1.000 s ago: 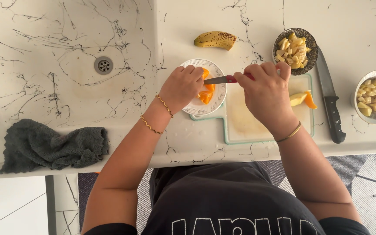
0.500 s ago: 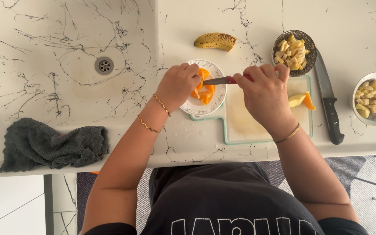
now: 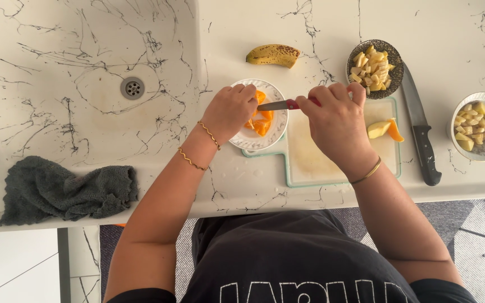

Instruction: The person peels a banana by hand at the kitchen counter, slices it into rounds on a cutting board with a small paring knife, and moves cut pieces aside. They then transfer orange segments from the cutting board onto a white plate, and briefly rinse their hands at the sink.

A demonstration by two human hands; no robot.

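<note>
**Orange pieces cut over a white bowl**

The left hand curls over the white bowl, fingers closed around an orange fruit piece; more bright, wet orange chunks lie in the bowl just under it. Right of that grip, the red-handled paring knife points its blade at the fruit. The right hand is fisted tight on its handle, above the cutting board.

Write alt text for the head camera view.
Over a white bowl of orange fruit pieces, the left hand holds fruit while the right hand cuts with a small red-handled knife above a cutting board.
</note>
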